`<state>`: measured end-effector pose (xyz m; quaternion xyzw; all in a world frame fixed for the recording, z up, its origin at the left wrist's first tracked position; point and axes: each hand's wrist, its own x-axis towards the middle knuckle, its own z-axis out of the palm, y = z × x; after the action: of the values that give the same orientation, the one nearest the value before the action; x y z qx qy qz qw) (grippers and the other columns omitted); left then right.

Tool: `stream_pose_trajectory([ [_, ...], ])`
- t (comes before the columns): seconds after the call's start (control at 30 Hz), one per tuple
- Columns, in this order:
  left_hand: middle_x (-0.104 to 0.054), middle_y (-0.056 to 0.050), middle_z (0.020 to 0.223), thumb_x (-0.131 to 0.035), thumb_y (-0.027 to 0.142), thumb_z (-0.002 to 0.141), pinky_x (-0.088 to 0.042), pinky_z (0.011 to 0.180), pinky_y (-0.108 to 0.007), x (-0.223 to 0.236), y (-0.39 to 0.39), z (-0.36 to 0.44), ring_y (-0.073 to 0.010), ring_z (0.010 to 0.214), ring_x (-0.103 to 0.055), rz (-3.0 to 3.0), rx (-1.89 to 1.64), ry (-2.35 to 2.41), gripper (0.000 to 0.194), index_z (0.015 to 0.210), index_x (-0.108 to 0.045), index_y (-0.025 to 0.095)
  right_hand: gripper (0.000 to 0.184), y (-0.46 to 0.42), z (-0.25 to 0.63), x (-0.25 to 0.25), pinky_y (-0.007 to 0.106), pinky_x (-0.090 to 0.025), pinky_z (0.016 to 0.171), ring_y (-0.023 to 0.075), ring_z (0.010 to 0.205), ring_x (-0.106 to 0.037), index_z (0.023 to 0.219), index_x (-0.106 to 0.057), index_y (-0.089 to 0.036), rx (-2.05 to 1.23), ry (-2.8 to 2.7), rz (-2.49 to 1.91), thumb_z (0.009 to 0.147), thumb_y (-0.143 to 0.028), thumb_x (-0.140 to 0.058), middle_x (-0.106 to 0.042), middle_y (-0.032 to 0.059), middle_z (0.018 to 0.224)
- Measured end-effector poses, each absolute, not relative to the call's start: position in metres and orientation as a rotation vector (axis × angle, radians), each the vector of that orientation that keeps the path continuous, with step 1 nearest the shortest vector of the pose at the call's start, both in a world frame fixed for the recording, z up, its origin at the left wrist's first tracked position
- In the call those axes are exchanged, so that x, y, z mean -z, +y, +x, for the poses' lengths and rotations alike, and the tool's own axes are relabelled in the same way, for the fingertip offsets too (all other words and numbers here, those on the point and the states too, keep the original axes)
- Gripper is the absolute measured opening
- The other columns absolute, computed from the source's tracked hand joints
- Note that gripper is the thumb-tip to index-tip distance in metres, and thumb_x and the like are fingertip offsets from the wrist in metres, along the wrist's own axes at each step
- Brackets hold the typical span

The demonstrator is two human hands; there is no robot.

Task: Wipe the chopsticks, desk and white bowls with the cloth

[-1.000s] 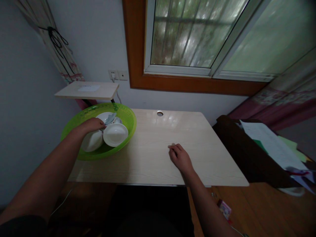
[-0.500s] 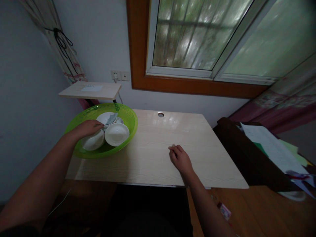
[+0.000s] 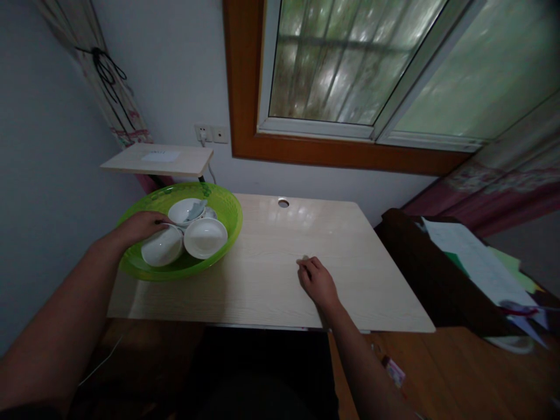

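Note:
A green plastic basket (image 3: 227,248) sits on the left of the pale wooden table (image 3: 262,286). Inside it are three white bowls: one at the left (image 3: 161,248), one at the right (image 3: 205,238) and one at the back (image 3: 181,210) with a greyish piece of cloth or paper (image 3: 196,209) in it. My left hand (image 3: 142,226) reaches over the basket's left side, fingers closed at the rim of the left bowl, which leans; the thumb is hidden. My right hand (image 3: 318,280) rests on the table, its fingers loosely curled, with nothing visible in them.
A small raised wooden shelf (image 3: 161,160) with a paper label stands behind the basket. A window (image 3: 324,70) is above the table. Dark furniture (image 3: 420,274) holding papers (image 3: 472,256) stands right. A small pink packet (image 3: 394,371) lies on the floor.
My left hand has shifted left along the left bowl, showing more of it, and that bowl is tilted more. My right hand stays in place on the table.

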<state>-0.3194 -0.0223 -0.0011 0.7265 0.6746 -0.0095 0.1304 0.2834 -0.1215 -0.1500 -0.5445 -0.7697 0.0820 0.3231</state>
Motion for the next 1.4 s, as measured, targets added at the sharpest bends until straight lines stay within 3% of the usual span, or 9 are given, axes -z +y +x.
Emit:
stream_pose_trajectory([
  [0.17,-0.082,-0.013,0.140,-0.058,0.050,0.102,-0.051,0.117,-0.037,-0.004,-0.025,-0.319,-0.0326,0.131,-0.073,2.043,0.005,1.941,0.053,0.130,-0.086,0.015,0.030,-0.122,0.283,0.148,0.043,-0.066,0.097,0.0288,0.104,-0.078,0.122,-0.079,-0.022,-0.199,-2.040,-1.435,0.108,-0.021,-0.053,-0.074,0.0123,0.114],
  [0.4,-0.087,-0.014,0.124,-0.075,0.069,0.092,-0.052,0.106,-0.029,-0.023,-0.017,-0.311,-0.0315,0.120,-0.075,1.982,0.039,1.903,0.064,0.119,-0.088,0.012,0.031,-0.122,0.281,0.147,0.042,-0.066,0.099,0.0289,0.108,-0.078,0.124,-0.079,-0.023,-0.177,-2.054,-1.488,0.105,-0.019,-0.055,-0.075,0.0123,0.117],
  [0.67,-0.087,-0.013,0.123,-0.077,0.053,0.091,-0.051,0.106,-0.029,-0.018,-0.002,-0.321,-0.0286,0.116,-0.075,2.009,0.071,1.799,0.052,0.118,-0.088,0.010,0.030,-0.121,0.282,0.148,0.041,-0.065,0.097,0.0279,0.104,-0.077,0.123,-0.080,-0.023,-0.177,-2.056,-1.473,0.106,-0.020,-0.055,-0.075,0.0120,0.115],
  [0.83,-0.087,-0.012,0.122,-0.077,0.058,0.095,-0.051,0.104,-0.026,-0.018,-0.005,-0.319,-0.0270,0.115,-0.074,2.022,0.066,1.811,0.055,0.118,-0.088,0.009,0.029,-0.122,0.283,0.148,0.040,-0.065,0.095,0.0273,0.102,-0.077,0.119,-0.081,-0.024,-0.202,-2.029,-1.466,0.107,-0.022,-0.055,-0.075,0.0111,0.112],
  [1.17,-0.085,-0.011,0.135,-0.069,0.048,0.098,-0.051,0.114,-0.037,-0.002,-0.005,-0.320,-0.0296,0.123,-0.075,2.085,0.058,1.816,0.046,0.122,-0.087,0.013,0.030,-0.121,0.282,0.148,0.041,-0.065,0.101,0.0274,0.107,-0.077,0.122,-0.081,-0.024,-0.254,-2.001,-1.453,0.108,-0.023,-0.054,-0.075,0.0110,0.113],
  [1.3,-0.078,-0.016,0.149,-0.061,0.052,0.097,-0.049,0.124,-0.044,-0.021,-0.027,-0.308,-0.0354,0.138,-0.071,2.107,-0.007,1.894,0.059,0.133,-0.083,0.011,0.031,-0.121,0.281,0.147,0.042,-0.065,0.099,0.0275,0.104,-0.077,0.122,-0.081,-0.023,-0.262,-2.004,-1.457,0.106,-0.021,-0.055,-0.075,0.0112,0.112],
  [1.4,-0.073,-0.013,0.157,-0.045,0.060,0.105,-0.043,0.132,-0.050,-0.043,-0.062,-0.281,-0.0378,0.149,-0.064,2.244,-0.286,1.953,0.069,0.143,-0.079,0.015,0.031,-0.122,0.280,0.145,0.042,-0.065,0.098,0.0277,0.104,-0.076,0.122,-0.081,-0.022,-0.268,-2.009,-1.458,0.106,-0.021,-0.055,-0.075,0.0118,0.112],
])
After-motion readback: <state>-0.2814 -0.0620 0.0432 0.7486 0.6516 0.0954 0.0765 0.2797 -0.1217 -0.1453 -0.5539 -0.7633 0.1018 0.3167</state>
